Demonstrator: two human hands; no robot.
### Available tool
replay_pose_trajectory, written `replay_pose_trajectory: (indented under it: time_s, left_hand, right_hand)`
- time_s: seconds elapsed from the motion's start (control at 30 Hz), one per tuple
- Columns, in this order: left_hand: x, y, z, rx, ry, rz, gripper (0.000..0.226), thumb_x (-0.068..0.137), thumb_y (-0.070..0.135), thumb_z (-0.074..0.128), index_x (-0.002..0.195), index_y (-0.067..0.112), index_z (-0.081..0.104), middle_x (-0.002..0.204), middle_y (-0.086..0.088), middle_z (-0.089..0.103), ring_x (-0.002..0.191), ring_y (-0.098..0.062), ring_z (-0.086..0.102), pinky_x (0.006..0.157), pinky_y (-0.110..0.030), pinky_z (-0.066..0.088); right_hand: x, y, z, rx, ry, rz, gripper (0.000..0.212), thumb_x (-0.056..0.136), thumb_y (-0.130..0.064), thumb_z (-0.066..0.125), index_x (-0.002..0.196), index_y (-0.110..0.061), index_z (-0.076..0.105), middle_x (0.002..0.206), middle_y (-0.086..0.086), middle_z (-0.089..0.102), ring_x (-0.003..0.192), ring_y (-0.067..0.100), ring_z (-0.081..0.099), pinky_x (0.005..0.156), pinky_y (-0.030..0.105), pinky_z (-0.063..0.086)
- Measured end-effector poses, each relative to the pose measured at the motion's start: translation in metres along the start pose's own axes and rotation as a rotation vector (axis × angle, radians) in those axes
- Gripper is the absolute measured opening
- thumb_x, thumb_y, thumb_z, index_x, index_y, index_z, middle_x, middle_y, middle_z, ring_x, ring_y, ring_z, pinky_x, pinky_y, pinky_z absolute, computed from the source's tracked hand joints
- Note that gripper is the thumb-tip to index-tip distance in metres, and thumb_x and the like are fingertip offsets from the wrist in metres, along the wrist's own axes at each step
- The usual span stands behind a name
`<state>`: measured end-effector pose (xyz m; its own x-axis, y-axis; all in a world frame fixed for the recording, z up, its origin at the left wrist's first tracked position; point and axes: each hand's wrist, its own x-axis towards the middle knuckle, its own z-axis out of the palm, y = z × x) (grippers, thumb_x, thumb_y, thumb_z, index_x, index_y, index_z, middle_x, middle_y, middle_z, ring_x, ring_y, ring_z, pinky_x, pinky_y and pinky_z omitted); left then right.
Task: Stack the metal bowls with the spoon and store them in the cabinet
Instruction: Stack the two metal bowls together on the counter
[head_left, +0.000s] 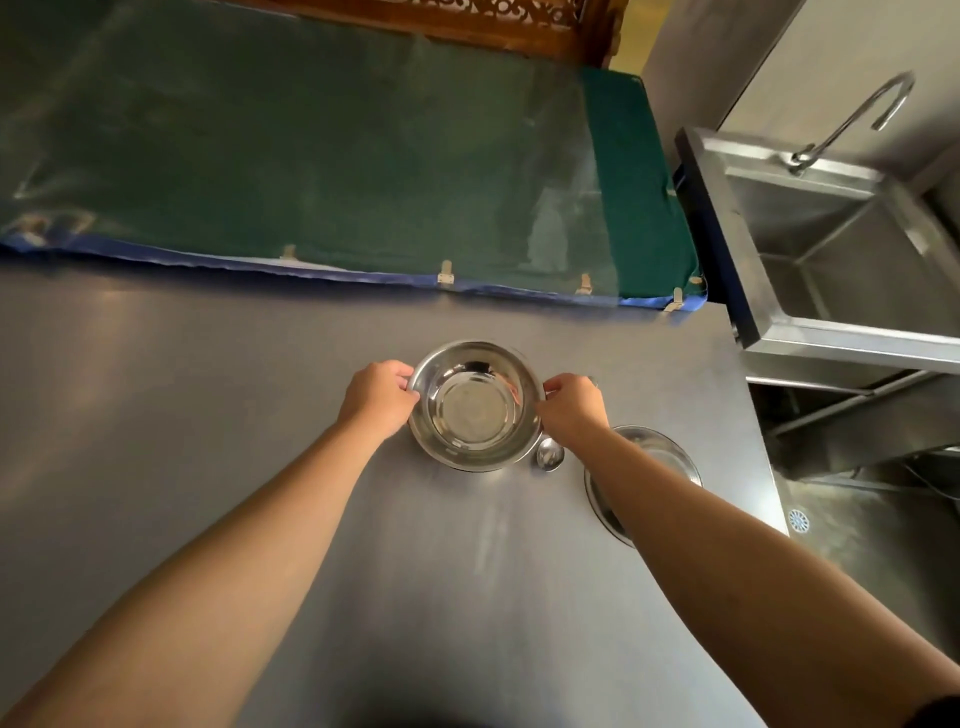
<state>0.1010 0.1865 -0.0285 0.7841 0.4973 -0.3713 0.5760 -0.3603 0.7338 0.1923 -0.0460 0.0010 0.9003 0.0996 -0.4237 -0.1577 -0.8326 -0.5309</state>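
A round metal bowl sits upright near the middle of the steel table. My left hand grips its left rim and my right hand grips its right rim. A small metal spoon lies on the table just right of the bowl, its handle hidden under my right wrist. A second metal bowl rests further right, largely covered by my right forearm.
A green cloth under a clear sheet covers the surface behind the table. A steel sink with a curved tap stands at the right. Beyond the table's right edge, a floor drain shows below.
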Motion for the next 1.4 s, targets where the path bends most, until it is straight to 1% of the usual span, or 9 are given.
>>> replay_pose_trajectory:
  time_s: [0.1,0.2,0.33,0.6,0.73,0.9,1.07,1.2,1.4]
  left_hand:
    - [0.009,-0.004,0.005,-0.010,0.006,0.000,0.031,0.079,0.005,0.065,0.106,0.016,0.075,0.095,-0.004,0.077,0.083,-0.030,0.074,0.080,-0.044,0.062]
    - [0.017,-0.007,0.010,-0.017,0.012,-0.010,0.031,0.080,0.007,0.066,0.108,0.017,0.075,0.099,-0.004,0.077,0.087,-0.031,0.073,0.079,-0.045,0.062]
    - [0.025,-0.010,0.016,0.011,0.033,0.004,0.031,0.082,0.007,0.067,0.110,0.016,0.074,0.102,-0.005,0.076,0.084,-0.031,0.073,0.079,-0.044,0.062]
    - [0.029,-0.012,0.023,0.133,0.085,0.036,0.032,0.081,0.009,0.067,0.111,0.018,0.074,0.121,-0.008,0.067,0.088,-0.035,0.070,0.081,-0.040,0.058]
    - [0.030,-0.014,0.025,0.109,0.075,-0.001,0.033,0.078,0.011,0.066,0.109,0.020,0.075,0.111,-0.003,0.075,0.091,-0.025,0.069,0.078,-0.030,0.054]
    - [0.029,-0.018,0.026,0.045,0.054,-0.080,0.031,0.078,0.011,0.067,0.107,0.021,0.075,0.100,-0.002,0.077,0.082,-0.019,0.065,0.075,-0.025,0.047]
    - [0.017,-0.028,0.026,-0.025,0.033,-0.127,0.035,0.077,0.006,0.067,0.109,0.018,0.074,0.100,-0.005,0.077,0.083,-0.029,0.072,0.083,-0.040,0.059]
    - [-0.003,-0.040,0.026,-0.083,0.038,-0.151,0.038,0.077,0.003,0.067,0.111,0.017,0.074,0.100,-0.007,0.076,0.088,-0.032,0.072,0.085,-0.047,0.060]
    - [-0.044,-0.053,0.030,-0.178,0.045,-0.202,0.037,0.078,0.003,0.069,0.111,0.020,0.073,0.098,-0.004,0.073,0.089,-0.028,0.072,0.081,-0.048,0.062]
  right_hand:
    - [0.011,0.002,0.006,0.011,-0.004,0.025,0.033,0.080,0.000,0.060,0.109,-0.005,0.072,0.099,0.014,0.073,0.093,0.032,0.069,0.077,0.030,0.053]
    - [0.020,0.003,0.011,-0.005,-0.011,0.027,0.029,0.080,0.000,0.057,0.103,-0.011,0.068,0.094,0.010,0.068,0.087,0.027,0.063,0.072,0.026,0.046]
    - [0.029,0.006,0.017,-0.022,0.012,0.027,0.036,0.084,-0.002,0.056,0.119,-0.008,0.065,0.109,0.009,0.070,0.087,0.022,0.056,0.073,0.025,0.041]
    - [0.042,0.014,0.030,-0.009,0.004,0.052,0.036,0.086,-0.003,0.058,0.120,-0.009,0.064,0.112,0.009,0.070,0.088,0.022,0.057,0.074,0.026,0.043]
    - [0.042,0.018,0.032,0.006,-0.014,0.061,0.037,0.086,-0.004,0.058,0.122,-0.009,0.063,0.112,0.010,0.070,0.090,0.027,0.065,0.073,0.027,0.047]
    - [0.038,0.021,0.035,0.033,-0.030,0.070,0.039,0.086,-0.005,0.059,0.124,-0.012,0.061,0.109,0.009,0.072,0.073,0.023,0.064,0.066,0.025,0.048]
    - [0.024,0.026,0.034,0.051,-0.049,0.077,0.034,0.088,-0.009,0.059,0.121,-0.016,0.062,0.103,0.007,0.073,0.070,0.020,0.065,0.048,0.022,0.045]
    - [0.007,0.035,0.034,0.105,-0.072,0.063,0.031,0.087,-0.009,0.060,0.118,-0.014,0.062,0.098,0.010,0.073,0.081,0.031,0.072,0.073,0.045,0.062]
    - [-0.021,0.058,0.036,0.100,-0.087,0.036,0.028,0.087,-0.013,0.062,0.116,-0.016,0.063,0.091,0.004,0.072,0.072,0.027,0.073,0.068,0.036,0.062]
